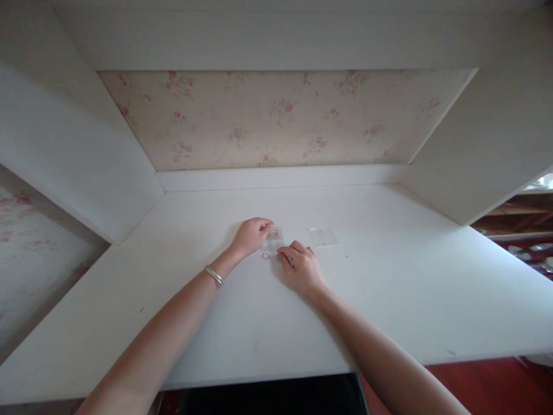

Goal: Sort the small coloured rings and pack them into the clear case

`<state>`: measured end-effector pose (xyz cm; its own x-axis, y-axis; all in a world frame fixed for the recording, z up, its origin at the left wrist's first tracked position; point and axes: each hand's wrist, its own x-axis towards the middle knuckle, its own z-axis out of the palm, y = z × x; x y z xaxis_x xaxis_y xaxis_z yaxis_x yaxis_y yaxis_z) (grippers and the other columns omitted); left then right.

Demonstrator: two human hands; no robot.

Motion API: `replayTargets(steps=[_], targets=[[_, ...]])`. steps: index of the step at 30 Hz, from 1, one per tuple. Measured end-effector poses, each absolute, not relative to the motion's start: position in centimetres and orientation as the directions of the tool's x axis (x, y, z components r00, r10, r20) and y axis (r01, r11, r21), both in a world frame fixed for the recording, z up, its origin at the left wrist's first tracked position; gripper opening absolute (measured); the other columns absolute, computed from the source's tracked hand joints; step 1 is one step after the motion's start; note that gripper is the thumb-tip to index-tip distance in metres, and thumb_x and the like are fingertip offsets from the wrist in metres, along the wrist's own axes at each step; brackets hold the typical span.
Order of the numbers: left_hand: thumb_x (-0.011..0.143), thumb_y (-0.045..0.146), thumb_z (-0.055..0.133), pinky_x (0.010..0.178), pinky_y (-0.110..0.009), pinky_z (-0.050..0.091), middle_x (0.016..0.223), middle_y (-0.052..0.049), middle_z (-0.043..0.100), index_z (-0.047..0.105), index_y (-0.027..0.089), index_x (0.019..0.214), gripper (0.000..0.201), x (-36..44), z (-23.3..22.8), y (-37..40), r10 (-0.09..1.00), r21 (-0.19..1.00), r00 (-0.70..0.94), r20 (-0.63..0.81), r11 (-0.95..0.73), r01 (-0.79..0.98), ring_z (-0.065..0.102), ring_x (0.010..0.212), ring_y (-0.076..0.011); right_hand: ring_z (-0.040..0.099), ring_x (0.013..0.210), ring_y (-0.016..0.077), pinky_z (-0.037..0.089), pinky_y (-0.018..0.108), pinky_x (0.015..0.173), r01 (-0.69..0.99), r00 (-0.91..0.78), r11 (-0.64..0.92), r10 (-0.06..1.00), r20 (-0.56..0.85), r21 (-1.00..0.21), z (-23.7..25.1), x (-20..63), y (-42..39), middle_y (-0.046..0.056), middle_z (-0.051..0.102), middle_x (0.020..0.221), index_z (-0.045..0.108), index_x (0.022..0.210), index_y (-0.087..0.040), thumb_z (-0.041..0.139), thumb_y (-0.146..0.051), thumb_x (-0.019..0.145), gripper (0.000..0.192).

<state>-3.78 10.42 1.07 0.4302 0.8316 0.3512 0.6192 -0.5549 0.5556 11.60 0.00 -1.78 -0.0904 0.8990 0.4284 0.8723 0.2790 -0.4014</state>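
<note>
A small clear plastic box (275, 244) lies on the white desk, with tiny coloured bits at its far end. My left hand (250, 236) has its fingers closed at the left edge of this box; a silver bangle circles the wrist. Beside the box's near side, my right hand (303, 268) is closed, thumb and fingers together around a small dark, silvery thing (290, 261) that is mostly hidden. Between the hands, a thin pinkish ring (266, 256) rests just in front of the box. To the right lies a flat clear square lid (322, 236).
The white desk (242, 328) runs back to a low ledge (285, 176) and floral wallpaper (259, 121). White side panels (82, 127) stand left and right, under a white overhang. A tiny speck (346, 256) lies right of the lid. A black seat (272, 397) is below the front edge.
</note>
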Motion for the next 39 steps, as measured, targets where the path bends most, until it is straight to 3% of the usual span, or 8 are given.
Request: replayTargets(steps=[4,8,14,19,23,29,33,39], targets=[[0.089,0.037,0.043,0.075,-0.024,0.048,0.092,-0.004,0.071,0.069,0.018,0.096,0.033,-6.0,1.4,8.5,0.881,0.648,0.360,0.305,-0.470,0.600,0.064,0.082,-0.0154,0.056,0.082,0.0150,0.030,0.029,0.073,0.878,-0.156,0.307,0.909,0.387,-0.368,-1.2,11.2,-0.1,0.002,0.062,0.086,0.068,0.093,-0.026,0.052,-0.031,0.086,0.019],[0.088,0.039,0.044,0.074,-0.023,0.048,0.092,-0.004,0.071,0.069,0.018,0.093,0.032,-7.7,1.4,6.6,0.880,0.663,0.391,0.270,-0.465,0.587,0.063,0.082,-0.0153,0.054,0.084,0.0177,0.028,0.033,0.076,0.897,-0.248,0.353,0.900,0.358,-0.266,-0.3,10.4,0.1,0.003,0.063,0.089,0.068,0.095,-0.028,0.053,-0.035,0.085,0.020],[0.089,0.041,0.043,0.076,-0.023,0.047,0.091,-0.003,0.070,0.069,0.019,0.093,0.034,-8.5,0.9,5.4,0.860,0.697,0.450,0.240,-0.476,0.537,0.063,0.083,-0.0148,0.052,0.084,0.0189,0.027,0.034,0.073,0.906,-0.356,0.400,0.897,0.262,-0.139,0.6,9.3,1.1,0.005,0.063,0.082,0.068,0.077,-0.023,0.049,-0.028,0.087,0.022],[0.090,0.039,0.043,0.074,-0.023,0.047,0.089,-0.002,0.070,0.069,0.020,0.090,0.033,-8.8,0.5,5.5,0.857,0.690,0.451,0.249,-0.484,0.538,0.062,0.080,-0.0142,0.053,0.084,0.0192,0.028,0.033,0.072,0.897,-0.400,0.433,0.881,0.252,-0.090,0.7,9.0,1.4,0.007,0.063,0.083,0.066,0.075,-0.020,0.045,-0.023,0.089,0.025],[0.090,0.038,0.043,0.075,-0.023,0.046,0.092,-0.002,0.070,0.069,0.020,0.092,0.032,-9.1,0.2,5.4,0.863,0.697,0.438,0.252,-0.476,0.536,0.063,0.082,-0.0140,0.054,0.083,0.0177,0.029,0.032,0.072,0.883,-0.359,0.425,0.886,0.294,-0.200,0.6,9.5,1.5,0.004,0.063,0.083,0.067,0.081,-0.022,0.044,-0.023,0.090,0.024],[0.089,0.035,0.045,0.076,-0.023,0.046,0.093,-0.003,0.070,0.070,0.020,0.095,0.030,-8.9,-0.2,5.0,0.847,0.626,0.488,0.212,-0.501,0.598,0.062,0.082,-0.0144,0.054,0.071,0.0125,0.037,0.024,0.066,0.740,-0.047,0.282,0.927,0.372,-0.610,0.6,11.7,2.9,0.002,0.059,0.080,0.069,0.089,-0.021,0.047,-0.033,0.089,0.025],[0.088,0.038,0.047,0.074,-0.024,0.046,0.092,-0.003,0.069,0.070,0.024,0.098,0.028,-8.2,-0.2,4.4,0.829,0.508,0.530,0.178,-0.539,0.672,0.062,0.080,-0.0151,0.054,0.070,0.0128,0.039,0.024,0.067,0.743,0.046,0.240,0.913,0.406,-0.624,0.7,12.8,4.6,0.002,0.059,0.077,0.070,0.084,-0.021,0.052,-0.032,0.085,0.022],[0.087,0.036,0.049,0.079,-0.026,0.045,0.096,-0.002,0.069,0.070,0.025,0.098,0.026,-8.0,-0.6,4.0,0.816,0.426,0.554,0.161,-0.564,0.707,0.062,0.086,-0.0166,0.054,0.067,0.0126,0.038,0.025,0.066,0.825,-0.019,0.235,0.920,0.391,-0.514,-0.2,12.5,6.7,0.002,0.061,0.079,0.071,0.085,-0.023,0.050,-0.033,0.085,0.023]])
